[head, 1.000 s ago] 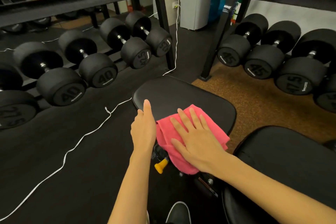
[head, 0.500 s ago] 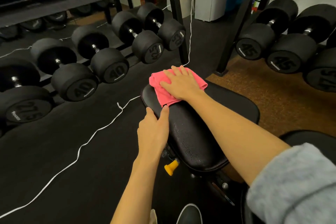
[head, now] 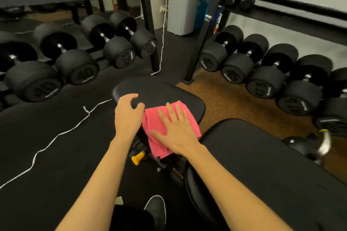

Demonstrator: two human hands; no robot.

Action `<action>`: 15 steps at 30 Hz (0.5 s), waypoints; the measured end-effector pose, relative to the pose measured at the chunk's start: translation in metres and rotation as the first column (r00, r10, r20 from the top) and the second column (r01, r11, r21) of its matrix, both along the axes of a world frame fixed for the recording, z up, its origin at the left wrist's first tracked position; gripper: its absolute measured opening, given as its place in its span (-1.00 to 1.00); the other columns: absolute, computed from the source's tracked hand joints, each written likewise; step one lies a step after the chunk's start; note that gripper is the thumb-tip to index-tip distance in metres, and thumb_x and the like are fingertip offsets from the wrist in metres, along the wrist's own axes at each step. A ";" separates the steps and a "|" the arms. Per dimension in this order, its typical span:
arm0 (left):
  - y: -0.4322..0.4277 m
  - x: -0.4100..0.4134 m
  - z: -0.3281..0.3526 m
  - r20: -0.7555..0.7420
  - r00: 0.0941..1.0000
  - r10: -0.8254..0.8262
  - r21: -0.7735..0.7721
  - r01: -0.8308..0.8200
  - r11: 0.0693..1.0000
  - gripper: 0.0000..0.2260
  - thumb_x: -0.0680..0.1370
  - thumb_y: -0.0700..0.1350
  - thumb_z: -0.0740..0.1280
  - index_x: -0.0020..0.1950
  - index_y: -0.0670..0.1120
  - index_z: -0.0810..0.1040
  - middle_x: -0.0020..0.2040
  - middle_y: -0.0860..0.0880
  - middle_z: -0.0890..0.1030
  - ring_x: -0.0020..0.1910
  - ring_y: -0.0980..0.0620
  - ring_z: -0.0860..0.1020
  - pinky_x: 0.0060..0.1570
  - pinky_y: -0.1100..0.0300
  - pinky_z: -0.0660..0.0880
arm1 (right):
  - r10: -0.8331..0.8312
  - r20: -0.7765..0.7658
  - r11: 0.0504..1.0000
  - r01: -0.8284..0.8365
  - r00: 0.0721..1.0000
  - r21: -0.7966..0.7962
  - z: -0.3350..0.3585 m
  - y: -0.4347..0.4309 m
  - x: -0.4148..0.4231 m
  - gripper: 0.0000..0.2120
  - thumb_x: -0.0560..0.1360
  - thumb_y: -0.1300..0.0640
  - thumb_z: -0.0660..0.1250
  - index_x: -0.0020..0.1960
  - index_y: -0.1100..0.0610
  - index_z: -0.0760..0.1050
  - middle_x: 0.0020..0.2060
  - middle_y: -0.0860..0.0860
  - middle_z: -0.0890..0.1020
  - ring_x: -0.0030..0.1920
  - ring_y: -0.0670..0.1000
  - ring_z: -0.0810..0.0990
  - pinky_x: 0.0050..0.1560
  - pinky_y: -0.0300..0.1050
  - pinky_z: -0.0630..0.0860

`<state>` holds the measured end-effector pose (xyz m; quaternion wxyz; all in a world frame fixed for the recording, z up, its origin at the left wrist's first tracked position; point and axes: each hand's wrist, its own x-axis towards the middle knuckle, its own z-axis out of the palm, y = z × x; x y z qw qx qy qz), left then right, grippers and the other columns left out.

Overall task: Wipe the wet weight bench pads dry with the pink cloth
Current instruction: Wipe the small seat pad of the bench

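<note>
Plainly, the right hand (head: 177,133) lies flat and open, fingers spread, pressing the cloth (head: 155,127) onto the near end of the seat pad (head: 159,90); it pins the cloth rather than pinching it. The left hand (head: 129,113) sits at nine o'clock from the cloth, touching it at the thumb, fingers curled loosely over the pad's left edge and closed on nothing else.

The cloth lies at the pad's six o'clock end, and its near part hangs off the edge over the frame, above the yellow knob (head: 138,158) at seven o'clock from it.

Risks, as I judge them:
- With only a flat palm holding it, the cloth could slip from under the hand on a quick stroke, or drop off the near edge, since a good part already overhangs. It would then land on the floor (head: 56,155) and pick up dirt.
- The overhanging part could snag on the knob or the hinge hardware beneath.
- The cloth looks bunched into folds, so a stroke may leave streaks, chiefly along the rim.
- Whether the far half, toward twelve o'clock, is dry I cannot tell; blur hides any droplets. It could be passed over.
- The back pad (head: 262,165), at four o'clock, has no cloth on it and may be left wet.
</note>
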<state>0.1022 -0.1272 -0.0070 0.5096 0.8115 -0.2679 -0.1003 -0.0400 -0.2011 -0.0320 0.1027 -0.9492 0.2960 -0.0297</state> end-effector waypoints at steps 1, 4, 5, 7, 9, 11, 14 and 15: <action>0.001 -0.006 0.002 -0.016 0.999 -0.037 -0.013 0.036 0.999 -0.68 0.49 -0.16 0.30 0.24 -0.08 0.57 0.18 -0.02 0.59 0.08 0.09 0.55 -0.01 0.32 0.38 | 0.014 0.046 1.000 -0.014 0.999 -0.005 -0.001 0.012 -0.008 -0.26 0.50 -0.40 -0.10 0.58 -0.08 0.04 0.59 0.06 -0.04 0.57 0.18 -0.19 0.51 0.11 -0.28; 0.009 -0.026 0.005 -0.040 0.990 -0.135 0.001 0.135 0.991 -0.75 0.49 -0.19 0.29 0.14 -0.08 0.62 0.03 0.04 0.63 -0.12 0.24 0.54 -0.12 0.39 0.38 | -0.006 0.250 0.993 -0.024 0.968 0.119 -0.001 0.033 -0.024 -0.55 0.64 -0.10 0.09 0.51 -0.05 0.28 0.56 -0.02 0.18 0.57 0.11 -0.04 0.48 -0.02 -0.29; 0.014 -0.032 0.006 -0.048 0.988 -0.149 0.012 0.150 0.989 -0.76 0.50 -0.18 0.29 0.14 -0.07 0.62 0.01 0.04 0.63 -0.10 0.22 0.55 -0.08 0.34 0.40 | -0.042 0.302 0.982 -0.016 0.952 0.187 -0.002 0.038 -0.027 -0.59 0.64 -0.02 0.12 0.48 -0.02 0.34 0.53 -0.03 0.25 0.57 0.09 0.02 0.51 0.00 -0.25; 0.026 -0.045 0.006 -0.087 0.984 -0.153 -0.010 0.153 0.988 -0.78 0.51 -0.15 0.30 0.13 -0.05 0.62 0.01 0.05 0.64 -0.04 0.17 0.57 -0.05 0.32 0.43 | -0.142 0.408 0.939 -0.008 0.902 0.343 0.006 0.051 -0.032 -0.65 0.64 0.07 0.16 0.40 0.04 0.45 0.44 -0.02 0.41 0.52 0.07 0.18 0.54 0.07 -0.03; 0.041 -0.059 0.009 -0.187 0.971 -0.151 -0.068 0.141 0.988 -0.80 0.54 -0.10 0.30 0.11 -0.04 0.63 -0.02 0.09 0.64 0.00 0.15 0.57 -0.04 0.32 0.44 | -0.330 0.489 0.831 0.003 0.807 0.556 0.018 0.064 -0.040 -0.69 0.64 0.10 0.16 0.33 0.12 0.52 0.27 -0.03 0.56 0.35 -0.02 0.41 0.43 -0.08 0.24; 0.056 -0.069 0.015 -0.401 0.898 -0.182 -0.200 0.107 0.974 -0.78 0.57 -0.06 0.24 0.09 -0.06 0.63 -0.01 0.05 0.67 0.02 0.06 0.60 0.03 0.15 0.49 | -0.573 0.464 0.615 -0.019 0.675 0.788 0.027 0.075 -0.052 -0.72 0.64 0.09 0.17 0.26 0.10 0.56 0.20 -0.03 0.60 0.21 -0.06 0.52 0.27 -0.17 0.41; 0.072 -0.080 0.022 -0.530 0.820 -0.218 -0.271 0.079 0.959 -0.74 0.61 -0.08 0.14 0.05 -0.10 0.60 0.01 -0.10 0.68 -0.07 -0.02 0.61 -0.06 0.08 0.46 | -0.886 0.242 0.122 -0.305 0.395 0.944 0.040 0.081 -0.087 -0.79 0.62 0.08 0.20 0.15 0.07 0.57 0.16 0.12 0.64 0.15 0.07 0.59 0.19 0.02 0.50; 0.075 -0.084 0.023 -0.509 0.827 -0.240 -0.260 0.118 0.958 -0.72 0.62 -0.09 0.12 0.05 -0.13 0.60 -0.01 -0.12 0.68 -0.11 -0.03 0.60 -0.11 0.09 0.45 | -0.928 0.167 0.016 -0.413 0.333 0.911 0.044 0.081 -0.103 -0.76 0.62 0.07 0.19 0.20 0.11 0.54 0.19 0.14 0.62 0.20 0.12 0.57 0.27 0.11 0.46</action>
